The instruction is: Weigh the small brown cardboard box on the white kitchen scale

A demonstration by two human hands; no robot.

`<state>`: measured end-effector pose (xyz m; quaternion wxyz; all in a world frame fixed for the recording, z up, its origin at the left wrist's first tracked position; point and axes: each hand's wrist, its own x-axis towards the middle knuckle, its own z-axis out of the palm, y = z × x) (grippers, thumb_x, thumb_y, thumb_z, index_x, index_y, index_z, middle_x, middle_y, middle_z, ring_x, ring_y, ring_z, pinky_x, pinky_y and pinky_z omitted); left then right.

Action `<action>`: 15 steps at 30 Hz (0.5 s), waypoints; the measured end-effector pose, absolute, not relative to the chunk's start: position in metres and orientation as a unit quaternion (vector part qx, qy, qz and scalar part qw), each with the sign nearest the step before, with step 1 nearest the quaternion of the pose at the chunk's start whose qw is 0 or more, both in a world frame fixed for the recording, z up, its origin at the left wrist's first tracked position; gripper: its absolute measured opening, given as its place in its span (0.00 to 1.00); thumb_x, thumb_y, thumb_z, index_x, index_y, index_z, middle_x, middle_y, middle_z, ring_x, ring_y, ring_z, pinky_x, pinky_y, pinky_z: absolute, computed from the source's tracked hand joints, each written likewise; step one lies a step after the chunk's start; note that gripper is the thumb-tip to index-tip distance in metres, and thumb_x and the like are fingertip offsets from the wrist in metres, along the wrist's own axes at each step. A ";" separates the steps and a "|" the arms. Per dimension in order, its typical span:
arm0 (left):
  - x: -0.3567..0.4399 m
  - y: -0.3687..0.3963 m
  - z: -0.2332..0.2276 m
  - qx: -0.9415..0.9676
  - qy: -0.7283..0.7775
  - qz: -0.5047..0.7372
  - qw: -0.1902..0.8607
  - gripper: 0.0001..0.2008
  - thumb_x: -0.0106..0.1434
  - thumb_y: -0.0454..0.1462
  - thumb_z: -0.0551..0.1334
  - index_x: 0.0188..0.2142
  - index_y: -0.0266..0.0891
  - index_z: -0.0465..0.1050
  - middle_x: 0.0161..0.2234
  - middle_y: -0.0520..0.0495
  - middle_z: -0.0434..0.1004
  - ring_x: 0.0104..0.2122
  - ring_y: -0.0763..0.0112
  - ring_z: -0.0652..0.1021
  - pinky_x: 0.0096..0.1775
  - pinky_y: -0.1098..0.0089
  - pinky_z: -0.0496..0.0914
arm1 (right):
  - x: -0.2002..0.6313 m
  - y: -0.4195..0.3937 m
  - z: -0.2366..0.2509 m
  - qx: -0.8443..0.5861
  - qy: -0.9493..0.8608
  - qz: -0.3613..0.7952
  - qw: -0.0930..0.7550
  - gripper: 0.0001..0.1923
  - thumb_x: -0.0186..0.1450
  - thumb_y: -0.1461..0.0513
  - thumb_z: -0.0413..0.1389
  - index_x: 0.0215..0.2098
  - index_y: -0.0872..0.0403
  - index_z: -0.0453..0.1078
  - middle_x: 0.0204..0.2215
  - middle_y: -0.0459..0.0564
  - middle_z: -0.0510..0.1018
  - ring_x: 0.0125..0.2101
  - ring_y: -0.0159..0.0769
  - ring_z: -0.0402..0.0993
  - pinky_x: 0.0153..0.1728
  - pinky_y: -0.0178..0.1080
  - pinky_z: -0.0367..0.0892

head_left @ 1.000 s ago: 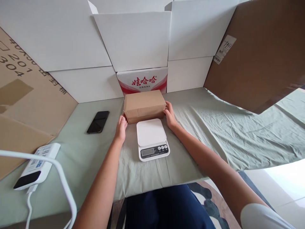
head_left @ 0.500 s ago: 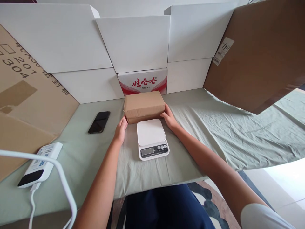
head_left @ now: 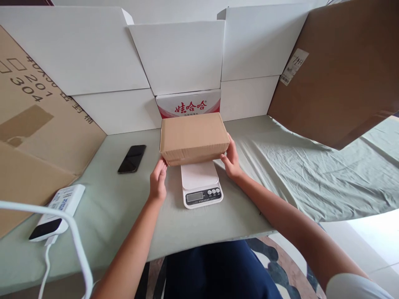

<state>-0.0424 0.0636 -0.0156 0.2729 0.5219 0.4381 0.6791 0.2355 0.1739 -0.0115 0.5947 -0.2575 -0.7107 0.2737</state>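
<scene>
Head view, the only 1. Brown cardboard box (head_left: 193, 138) held between both hands, lifted off the cloth and hanging over the far part of the white kitchen scale (head_left: 201, 184); its near bottom edge covers the back of the weighing plate. Cannot tell whether box and plate touch.

Left hand (head_left: 158, 181): fingertips pressed to the box's lower left corner, palm turned inward, fingers curled only lightly. The hand sits below and left of the box, mostly on the near side.

Right hand (head_left: 231, 158): fingers spread and laid flat along the box's right end, thumb near the bottom front edge. The box lies between the 2 palms, clamped from its short ends, long side running left to right.

Scale's display and 3 buttons face the person, uncovered.

Surroundings: pale green cloth (head_left: 280, 166) over the table. Black phone (head_left: 132, 158) lies flat, well left of the box. White power bank (head_left: 57, 212) with a white cable (head_left: 76, 236) at near left. Red-and-white printed carton (head_left: 188, 104) stands just behind the box, white folded cartons (head_left: 174, 54) stacked around it, brown cardboard sheets at both sides.
</scene>
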 end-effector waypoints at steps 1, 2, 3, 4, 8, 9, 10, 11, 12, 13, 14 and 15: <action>-0.041 0.055 -0.017 0.521 0.438 0.680 0.271 0.39 0.67 0.60 0.60 0.66 0.36 0.71 0.67 0.31 0.70 0.70 0.44 0.65 0.70 0.48 0.58 | 0.240 0.168 -0.013 -0.260 -0.713 0.269 0.593 0.42 0.69 0.39 0.52 0.75 0.42 0.49 0.71 0.55 0.60 0.71 0.57 0.56 0.68 0.61 0.62; -0.039 0.047 -0.019 0.519 0.439 0.681 0.271 0.38 0.67 0.59 0.60 0.66 0.36 0.71 0.67 0.31 0.70 0.70 0.44 0.64 0.69 0.48 0.59 | 0.244 0.161 -0.015 -0.264 -0.714 0.267 0.591 0.42 0.69 0.39 0.52 0.75 0.42 0.49 0.70 0.55 0.61 0.71 0.57 0.56 0.67 0.61 0.63; -0.038 0.038 -0.021 0.515 0.441 0.682 0.273 0.38 0.66 0.59 0.61 0.66 0.36 0.71 0.67 0.31 0.70 0.70 0.43 0.64 0.69 0.48 0.59 | 0.249 0.154 -0.016 -0.266 -0.715 0.267 0.589 0.42 0.69 0.38 0.51 0.75 0.42 0.49 0.70 0.55 0.61 0.70 0.57 0.57 0.66 0.60 0.64; -0.037 0.030 -0.023 0.512 0.443 0.682 0.277 0.38 0.66 0.58 0.61 0.66 0.36 0.71 0.67 0.31 0.70 0.70 0.43 0.64 0.69 0.48 0.59 | 0.253 0.147 -0.017 -0.269 -0.715 0.269 0.586 0.42 0.69 0.38 0.51 0.75 0.41 0.49 0.69 0.55 0.62 0.69 0.57 0.59 0.66 0.60 0.64; -0.037 0.004 -0.030 0.509 0.453 0.670 0.296 0.38 0.65 0.57 0.63 0.66 0.36 0.71 0.66 0.30 0.70 0.69 0.41 0.65 0.68 0.46 0.61 | 0.269 0.122 -0.016 -0.276 -0.716 0.294 0.570 0.39 0.70 0.40 0.51 0.74 0.40 0.50 0.67 0.54 0.64 0.64 0.55 0.64 0.64 0.60 0.65; -0.037 0.000 -0.031 0.510 0.455 0.666 0.300 0.38 0.65 0.57 0.63 0.67 0.37 0.70 0.66 0.30 0.71 0.69 0.41 0.66 0.68 0.46 0.62 | 0.271 0.117 -0.015 -0.277 -0.715 0.300 0.568 0.38 0.70 0.41 0.51 0.74 0.39 0.50 0.66 0.54 0.65 0.63 0.54 0.66 0.64 0.60 0.65; -0.037 -0.003 -0.032 0.511 0.457 0.663 0.302 0.37 0.65 0.57 0.62 0.67 0.37 0.70 0.66 0.31 0.71 0.69 0.41 0.67 0.67 0.46 0.63 | 0.272 0.114 -0.013 -0.279 -0.713 0.304 0.567 0.37 0.70 0.41 0.52 0.74 0.39 0.51 0.65 0.54 0.65 0.62 0.54 0.66 0.64 0.60 0.64; -0.037 -0.005 -0.032 0.512 0.459 0.660 0.304 0.37 0.66 0.57 0.62 0.67 0.38 0.71 0.66 0.31 0.71 0.68 0.41 0.67 0.67 0.46 0.63 | 0.273 0.111 -0.011 -0.282 -0.712 0.307 0.565 0.37 0.70 0.41 0.52 0.73 0.38 0.51 0.65 0.54 0.66 0.62 0.54 0.66 0.64 0.60 0.64; -0.037 -0.006 -0.031 0.511 0.463 0.657 0.304 0.37 0.66 0.57 0.62 0.66 0.38 0.71 0.66 0.31 0.71 0.68 0.41 0.68 0.67 0.46 0.63 | 0.273 0.109 -0.010 -0.287 -0.711 0.311 0.563 0.37 0.70 0.41 0.52 0.73 0.38 0.52 0.65 0.54 0.66 0.62 0.54 0.66 0.65 0.60 0.64; -0.037 -0.007 -0.031 0.510 0.469 0.654 0.304 0.37 0.66 0.57 0.62 0.66 0.37 0.71 0.66 0.31 0.71 0.68 0.41 0.68 0.67 0.46 0.63 | 0.273 0.108 -0.009 -0.292 -0.710 0.314 0.559 0.37 0.70 0.41 0.52 0.73 0.38 0.52 0.65 0.55 0.65 0.63 0.55 0.65 0.65 0.60 0.63; -0.037 -0.007 -0.030 0.506 0.477 0.651 0.303 0.38 0.65 0.57 0.62 0.66 0.37 0.71 0.65 0.31 0.71 0.68 0.41 0.68 0.67 0.46 0.64 | 0.272 0.108 -0.007 -0.297 -0.709 0.319 0.555 0.37 0.70 0.40 0.52 0.73 0.39 0.52 0.66 0.55 0.65 0.65 0.55 0.63 0.65 0.60 0.63; -0.037 -0.007 -0.029 0.502 0.485 0.649 0.302 0.39 0.65 0.58 0.62 0.67 0.37 0.70 0.66 0.30 0.71 0.68 0.40 0.68 0.67 0.45 0.64 | 0.271 0.108 -0.006 -0.302 -0.707 0.325 0.551 0.37 0.70 0.40 0.51 0.73 0.39 0.52 0.67 0.55 0.64 0.66 0.56 0.62 0.65 0.60 0.64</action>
